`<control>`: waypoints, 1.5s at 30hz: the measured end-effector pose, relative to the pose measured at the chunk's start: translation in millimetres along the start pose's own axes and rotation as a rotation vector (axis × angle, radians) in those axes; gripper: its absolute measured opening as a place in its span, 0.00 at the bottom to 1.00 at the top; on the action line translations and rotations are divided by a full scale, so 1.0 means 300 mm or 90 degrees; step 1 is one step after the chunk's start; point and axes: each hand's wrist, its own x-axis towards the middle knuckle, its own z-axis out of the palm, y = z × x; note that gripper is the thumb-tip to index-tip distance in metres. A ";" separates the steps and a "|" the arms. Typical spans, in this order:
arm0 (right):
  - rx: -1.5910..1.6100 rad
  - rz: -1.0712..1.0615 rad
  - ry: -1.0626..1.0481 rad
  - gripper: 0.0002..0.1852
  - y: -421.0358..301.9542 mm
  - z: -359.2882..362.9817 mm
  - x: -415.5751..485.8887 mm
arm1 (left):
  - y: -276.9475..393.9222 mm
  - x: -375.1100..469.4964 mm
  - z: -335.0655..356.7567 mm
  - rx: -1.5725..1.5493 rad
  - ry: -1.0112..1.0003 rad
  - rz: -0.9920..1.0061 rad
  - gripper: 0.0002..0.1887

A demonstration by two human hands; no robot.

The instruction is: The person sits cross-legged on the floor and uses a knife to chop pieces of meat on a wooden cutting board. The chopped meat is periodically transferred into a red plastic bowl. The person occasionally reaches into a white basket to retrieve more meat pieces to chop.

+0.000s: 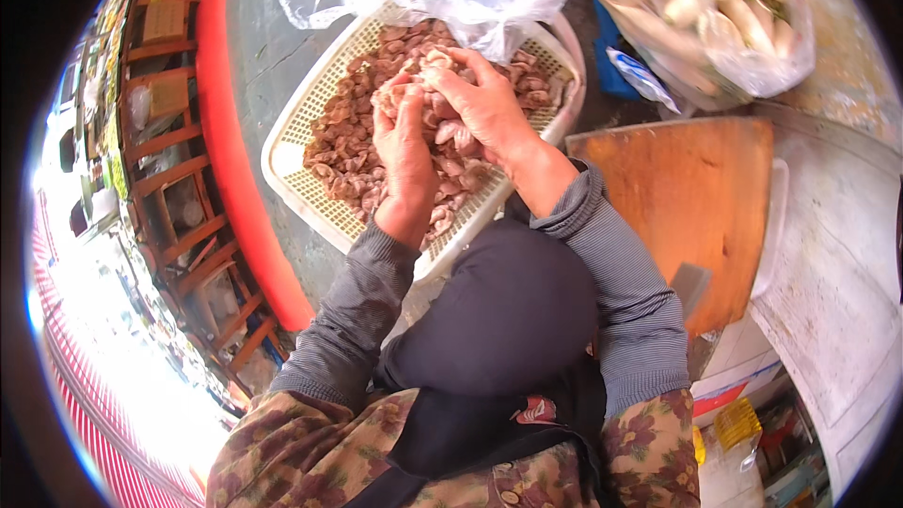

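A cream plastic mesh basket [291,160] is heaped with small, wrinkled, reddish-brown food pieces [346,155]; their exact kind cannot be told. Over the middle of the heap, my left hand [407,162] holds some paler pieces [393,95] between thumb and fingers. Close beside it on the right, my right hand [490,104] grips a similar clump, its fingertips almost meeting those of the left. Part of what lies between the palms is hidden by the fingers. A clear plastic bag [487,0] drapes over the basket's far rim.
White radishes [734,21] fill a clear bag at the upper right. Below it lies a wooden board [691,204], with a grey flat blade-like piece [690,286] at its near edge. A red curved edge [233,155] borders the grey surface, beside wooden racks [166,148]. My knee [522,310] is close below the basket.
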 end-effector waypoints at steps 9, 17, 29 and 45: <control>0.033 -0.246 0.168 0.24 -0.248 -0.190 -0.351 | 0.043 -0.267 0.382 0.021 -0.202 -0.027 0.19; 0.140 -0.352 0.450 0.17 -0.237 -0.672 -0.752 | -0.366 -0.496 0.718 0.299 -0.601 -0.249 0.28; -0.113 -0.151 0.629 0.31 -0.018 -0.797 -1.174 | -0.439 -0.490 0.919 1.123 -1.210 0.400 0.49; -0.900 -0.043 0.813 0.40 0.562 -0.586 -1.441 | -0.321 -0.817 0.834 1.123 -1.145 0.716 0.13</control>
